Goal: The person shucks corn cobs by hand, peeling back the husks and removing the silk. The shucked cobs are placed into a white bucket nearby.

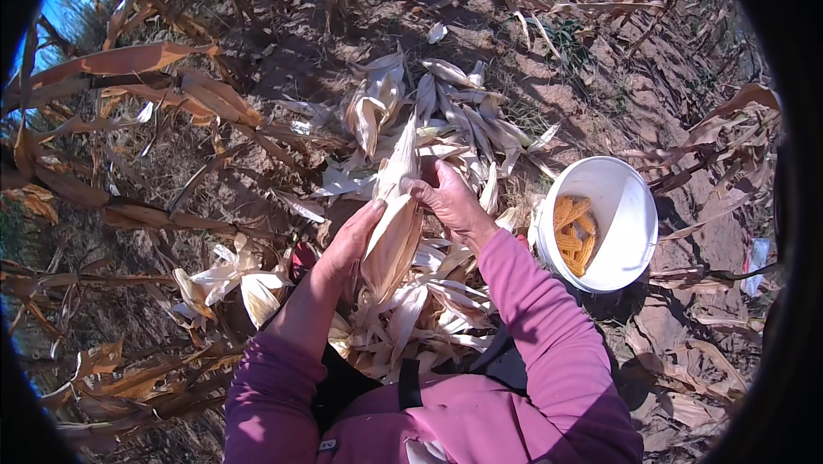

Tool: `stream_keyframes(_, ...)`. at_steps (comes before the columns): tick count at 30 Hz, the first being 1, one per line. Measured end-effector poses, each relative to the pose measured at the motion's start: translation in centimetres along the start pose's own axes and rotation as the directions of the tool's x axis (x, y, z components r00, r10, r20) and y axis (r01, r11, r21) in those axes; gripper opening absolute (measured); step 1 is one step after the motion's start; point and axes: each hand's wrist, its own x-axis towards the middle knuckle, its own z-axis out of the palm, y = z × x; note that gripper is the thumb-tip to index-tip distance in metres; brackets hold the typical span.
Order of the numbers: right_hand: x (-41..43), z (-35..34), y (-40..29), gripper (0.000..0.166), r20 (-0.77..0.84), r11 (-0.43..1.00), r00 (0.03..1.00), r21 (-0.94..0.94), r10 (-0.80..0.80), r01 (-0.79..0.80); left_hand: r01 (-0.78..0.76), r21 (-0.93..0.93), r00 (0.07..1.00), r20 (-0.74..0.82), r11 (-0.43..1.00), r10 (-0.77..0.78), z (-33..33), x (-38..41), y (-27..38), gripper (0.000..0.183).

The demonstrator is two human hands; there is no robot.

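Note:
An ear of corn in its dry pale husk (397, 207) is held between my two hands, its pointed end towards the top of the picture. My left hand (352, 235) grips it from the left, the thumb on the husk. My right hand (447, 197) closes on its right side, thumb and fingers at the husk. No kernels show on this ear. Loose dry husks (398, 322) lie heaped beneath my hands, and more husks (460, 110) are piled beyond them. To the right of my right forearm, a white plastic bucket (620, 226) holds several husked yellow corn cobs (572, 235).
Dry corn stalks (138, 213) with curled leaves lean in along the left. More dry leaves (733, 123) lie at the right, near a plastic wrapper (755, 266). Reddish, cloddy soil (540, 71) stretches beyond the husks. Husk-covered ears (260, 297) lie left of my left forearm.

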Motion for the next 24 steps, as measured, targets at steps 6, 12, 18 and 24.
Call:
stream_keyframes(6,-0.6,0.6,0.8,0.043,-0.058,0.892,0.993,-0.447,-0.101,0.064,-0.286,0.385,0.947,-0.026,0.877,0.321,1.9,0.1,-0.2,0.067)
stream_keyframes(12,-1.6,2.7,2.7,0.022,-0.024,0.784,0.989,-0.612,-0.149,0.104,-0.176,0.235,0.949,-0.218,0.956,0.228,1.1,1.3,-0.1,0.036)
stream_keyframes(18,-1.1,2.1,4.9,0.025,0.124,0.970,0.992,-0.235,-0.025,0.054,-0.274,0.164,0.901,-0.300,0.948,0.312,-1.4,2.0,-0.2,0.030)
stream_keyframes(24,-4.6,3.2,6.2,0.025,0.429,0.760,0.855,-0.647,0.292,0.065,-0.490,0.050,0.740,-0.504,0.870,0.446,-4.1,1.5,2.6,0.037)
